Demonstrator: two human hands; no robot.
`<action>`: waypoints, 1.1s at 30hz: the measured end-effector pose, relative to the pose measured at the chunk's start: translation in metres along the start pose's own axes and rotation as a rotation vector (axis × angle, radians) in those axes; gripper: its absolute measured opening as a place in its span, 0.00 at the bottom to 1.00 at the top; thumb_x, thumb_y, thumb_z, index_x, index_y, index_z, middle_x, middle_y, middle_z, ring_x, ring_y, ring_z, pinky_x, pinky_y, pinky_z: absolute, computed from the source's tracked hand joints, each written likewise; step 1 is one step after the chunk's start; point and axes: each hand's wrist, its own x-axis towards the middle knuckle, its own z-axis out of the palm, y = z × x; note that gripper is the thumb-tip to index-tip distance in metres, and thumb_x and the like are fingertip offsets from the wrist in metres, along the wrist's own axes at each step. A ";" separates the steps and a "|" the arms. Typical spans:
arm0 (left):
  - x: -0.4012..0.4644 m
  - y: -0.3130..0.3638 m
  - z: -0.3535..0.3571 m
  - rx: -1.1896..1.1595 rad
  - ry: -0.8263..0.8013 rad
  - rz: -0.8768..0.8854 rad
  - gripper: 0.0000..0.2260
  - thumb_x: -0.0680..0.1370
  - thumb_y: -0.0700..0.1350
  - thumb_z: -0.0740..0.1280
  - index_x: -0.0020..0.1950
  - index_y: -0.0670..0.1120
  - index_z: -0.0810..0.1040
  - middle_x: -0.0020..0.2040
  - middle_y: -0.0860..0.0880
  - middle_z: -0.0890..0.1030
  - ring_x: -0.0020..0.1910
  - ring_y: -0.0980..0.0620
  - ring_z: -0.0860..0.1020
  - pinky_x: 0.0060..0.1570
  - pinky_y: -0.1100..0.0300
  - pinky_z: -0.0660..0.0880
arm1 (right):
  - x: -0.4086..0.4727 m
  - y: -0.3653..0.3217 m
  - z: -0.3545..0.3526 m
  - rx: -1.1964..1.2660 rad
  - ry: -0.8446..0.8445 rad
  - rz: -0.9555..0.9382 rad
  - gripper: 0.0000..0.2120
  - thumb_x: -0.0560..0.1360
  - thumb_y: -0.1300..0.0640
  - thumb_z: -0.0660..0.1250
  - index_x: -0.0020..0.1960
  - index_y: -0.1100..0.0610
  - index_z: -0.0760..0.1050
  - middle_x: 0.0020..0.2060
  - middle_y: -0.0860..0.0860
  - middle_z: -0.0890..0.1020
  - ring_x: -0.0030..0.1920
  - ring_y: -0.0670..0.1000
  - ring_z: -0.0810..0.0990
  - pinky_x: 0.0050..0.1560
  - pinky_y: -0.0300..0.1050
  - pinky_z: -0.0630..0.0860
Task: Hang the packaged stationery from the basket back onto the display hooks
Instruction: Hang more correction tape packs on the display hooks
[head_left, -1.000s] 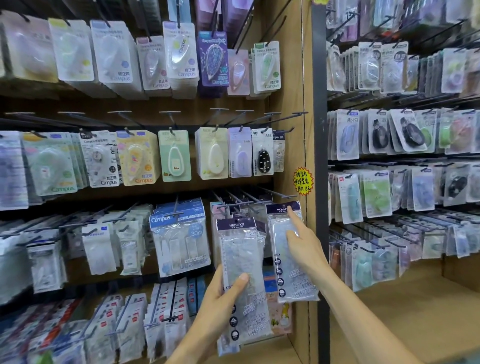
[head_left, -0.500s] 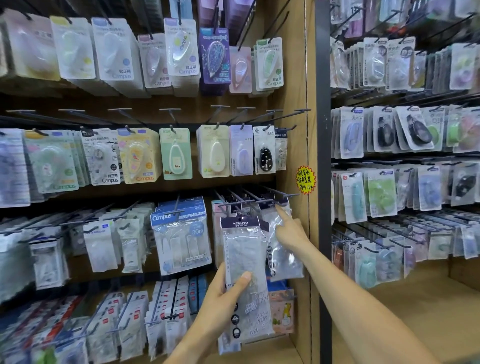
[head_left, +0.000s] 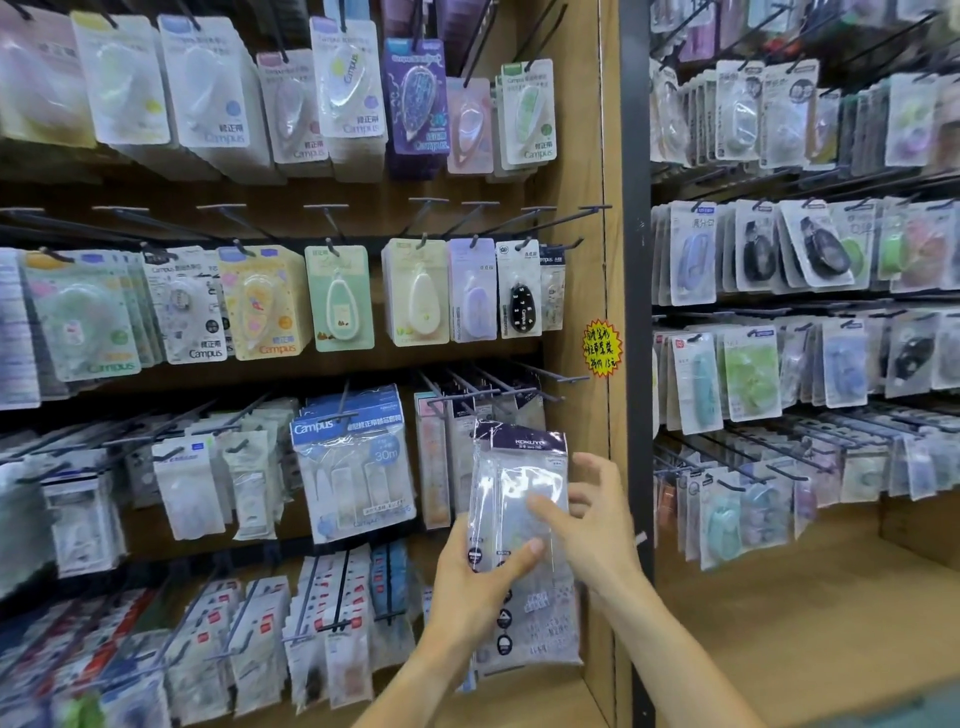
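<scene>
My left hand (head_left: 478, 587) grips a small stack of clear stationery packets (head_left: 514, 478) with dark KOKUYO header cards, thumb across the front, held upright before the lower right of the wooden display. My right hand (head_left: 597, 525) is at the stack's right edge. Its fingers are spread and its thumb lies on the front packet, with no clear grip visible. Just above the stack, black display hooks (head_left: 519, 389) stick out, with similar clear packets (head_left: 535, 623) hanging behind and below my hands. The basket is out of view.
Rows of carded correction tapes (head_left: 337, 301) fill the hooks above. A large Campus refill pack (head_left: 353, 462) hangs to the left of my hands. A dark upright post (head_left: 636, 312) divides this bay from a second rack (head_left: 779, 364) on the right. A yellow price sticker (head_left: 601, 347) sits on the wooden side panel.
My right hand has left the packet it was putting on the far-right hook and come down to the stack. My left hand has lifted the stack to the right.
</scene>
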 end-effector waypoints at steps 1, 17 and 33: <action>0.000 0.001 0.002 -0.021 0.007 -0.004 0.23 0.72 0.50 0.80 0.65 0.55 0.78 0.55 0.57 0.87 0.56 0.57 0.85 0.58 0.57 0.81 | 0.002 0.000 -0.002 0.034 0.010 -0.009 0.29 0.74 0.58 0.77 0.67 0.44 0.66 0.52 0.50 0.83 0.51 0.46 0.83 0.45 0.39 0.78; -0.007 0.001 -0.018 0.061 0.051 0.019 0.11 0.81 0.57 0.68 0.64 0.64 0.76 0.56 0.64 0.83 0.58 0.63 0.81 0.60 0.56 0.80 | 0.061 -0.015 -0.021 -0.113 -0.042 -0.111 0.28 0.82 0.67 0.62 0.78 0.46 0.67 0.77 0.43 0.66 0.71 0.39 0.62 0.70 0.43 0.60; 0.004 -0.002 -0.013 -0.025 -0.084 -0.170 0.14 0.84 0.45 0.64 0.62 0.64 0.77 0.61 0.56 0.83 0.60 0.56 0.81 0.57 0.54 0.81 | 0.077 0.001 0.009 -0.186 0.154 -0.059 0.19 0.83 0.54 0.63 0.74 0.44 0.69 0.65 0.47 0.77 0.61 0.49 0.78 0.61 0.49 0.77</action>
